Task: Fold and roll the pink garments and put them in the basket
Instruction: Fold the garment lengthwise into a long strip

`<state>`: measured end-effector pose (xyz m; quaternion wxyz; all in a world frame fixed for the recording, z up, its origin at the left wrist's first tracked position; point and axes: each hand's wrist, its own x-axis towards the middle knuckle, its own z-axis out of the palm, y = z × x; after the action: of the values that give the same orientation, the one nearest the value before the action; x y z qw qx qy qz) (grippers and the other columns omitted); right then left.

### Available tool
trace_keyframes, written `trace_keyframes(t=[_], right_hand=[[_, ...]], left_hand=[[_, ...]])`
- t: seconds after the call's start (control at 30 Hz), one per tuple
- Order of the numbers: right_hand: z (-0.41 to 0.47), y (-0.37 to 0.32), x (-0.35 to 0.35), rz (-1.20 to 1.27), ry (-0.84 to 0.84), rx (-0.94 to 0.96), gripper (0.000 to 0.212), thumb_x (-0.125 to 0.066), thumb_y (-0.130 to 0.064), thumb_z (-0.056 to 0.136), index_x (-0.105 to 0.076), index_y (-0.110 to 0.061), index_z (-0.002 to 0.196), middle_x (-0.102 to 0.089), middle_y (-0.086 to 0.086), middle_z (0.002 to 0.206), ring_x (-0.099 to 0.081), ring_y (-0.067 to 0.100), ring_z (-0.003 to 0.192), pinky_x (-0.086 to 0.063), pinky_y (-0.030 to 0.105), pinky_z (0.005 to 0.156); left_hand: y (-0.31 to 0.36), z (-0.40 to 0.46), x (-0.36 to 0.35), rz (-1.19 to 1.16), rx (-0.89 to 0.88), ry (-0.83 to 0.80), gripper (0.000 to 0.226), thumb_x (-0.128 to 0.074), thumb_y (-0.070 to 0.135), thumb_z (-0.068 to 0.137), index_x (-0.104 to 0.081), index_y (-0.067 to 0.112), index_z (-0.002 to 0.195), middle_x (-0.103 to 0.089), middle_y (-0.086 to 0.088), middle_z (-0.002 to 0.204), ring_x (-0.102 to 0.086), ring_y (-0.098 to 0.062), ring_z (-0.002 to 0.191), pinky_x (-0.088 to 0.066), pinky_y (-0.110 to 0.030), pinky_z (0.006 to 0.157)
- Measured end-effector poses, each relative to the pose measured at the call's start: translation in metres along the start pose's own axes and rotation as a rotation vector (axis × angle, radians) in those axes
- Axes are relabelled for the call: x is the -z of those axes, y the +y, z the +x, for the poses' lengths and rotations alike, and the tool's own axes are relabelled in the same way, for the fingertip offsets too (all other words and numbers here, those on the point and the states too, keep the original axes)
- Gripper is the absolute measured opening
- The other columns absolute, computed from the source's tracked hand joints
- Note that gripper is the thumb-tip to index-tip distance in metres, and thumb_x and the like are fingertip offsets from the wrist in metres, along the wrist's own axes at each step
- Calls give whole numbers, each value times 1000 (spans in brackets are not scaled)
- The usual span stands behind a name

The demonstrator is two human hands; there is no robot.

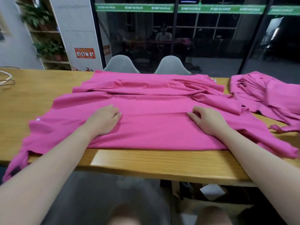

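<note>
Folding just begun: your left hand (103,120) and right hand (206,120) pinch the fold edge of the pink garment (146,101) spread on the table (32,95). Second garment (267,95) waits, seemingly unfolded. No rolling yet; basket not visible.

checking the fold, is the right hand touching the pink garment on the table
Touching. The head view shows the right hand lying on the pink garment, fingertips curled onto a fold line.

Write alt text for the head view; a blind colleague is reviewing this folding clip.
Both hands, left hand and right hand, press on a folded edge of a pink garment spread across a wooden table. A second pink garment lies crumpled at the right, with two grey chairs behind.
</note>
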<state>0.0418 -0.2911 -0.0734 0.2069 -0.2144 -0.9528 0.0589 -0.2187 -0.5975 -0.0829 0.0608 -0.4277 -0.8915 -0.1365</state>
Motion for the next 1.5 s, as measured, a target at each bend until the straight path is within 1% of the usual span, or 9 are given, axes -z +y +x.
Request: trace_keyframes(t=[0.3,0.57,0.73,0.9,1.0,1.1,1.2,1.33,1.5], right_hand=[[-22,-5,3,8,-9,-24,39,-40,-49,104,-50,-20,80,-70,11,89,-64,39,91,-46,44,70],[-73,-19,18,22,-42,-9,38,-42,-48,104,-39,-28,73,-67,6,80,-63,37,85,-46,44,68],[-106,-31,26,33,-60,-18,35,-43,-48,105,-48,-24,79,-65,2,79,-62,34,83,-46,43,68],[-109,-41,34,-20,-104,-35,37,-42,-47,105,-50,-22,80,-66,6,84,-62,36,86,-43,42,65],[-90,-47,43,-9,-140,-50,36,-51,-37,103,-51,-18,72,-64,11,83,-61,38,87,-46,42,69],[-63,-48,56,37,-49,-33,39,-58,-34,98,-48,-21,63,-57,5,72,-59,36,77,-48,43,67],[-36,-46,60,40,11,-15,37,-54,-42,99,-51,-22,68,-62,5,77,-58,32,76,-50,43,68],[-6,-34,40,-28,-47,-22,34,-49,-44,101,-52,-21,76,-67,10,88,-62,35,84,-44,39,66],[-5,-16,3,-9,-7,-11,36,-54,-46,99,-52,-19,76,-68,6,80,-62,35,82,-42,39,62]], left_hand=[[8,-29,8,-47,-33,58,29,-42,29,107,-41,23,79,-51,-2,86,-54,-31,90,-42,-45,79],[9,-78,16,-60,-81,16,31,-37,34,106,-37,27,76,-49,4,83,-46,-21,80,-35,-39,75],[6,-105,20,-30,-106,23,30,-36,35,107,-41,24,79,-49,6,84,-48,-18,80,-42,-44,80],[23,-110,25,119,46,2,27,-32,33,109,-52,18,98,-58,-7,99,-58,-33,98,-46,-45,87],[38,-99,27,175,145,85,28,-34,23,106,-56,7,109,-61,-22,110,-59,-43,106,-46,-49,89],[35,-82,38,184,178,273,28,-38,20,101,-60,1,104,-62,-28,111,-58,-47,106,-45,-51,90],[26,-58,52,180,147,360,29,-42,20,99,-62,-1,95,-63,-28,105,-58,-46,100,-44,-52,86],[20,-25,49,191,39,269,29,-44,22,98,-61,2,86,-62,-24,98,-59,-44,94,-48,-52,82],[0,-4,10,88,27,111,31,-41,27,101,-59,6,88,-62,-24,102,-59,-41,101,-45,-49,86]])
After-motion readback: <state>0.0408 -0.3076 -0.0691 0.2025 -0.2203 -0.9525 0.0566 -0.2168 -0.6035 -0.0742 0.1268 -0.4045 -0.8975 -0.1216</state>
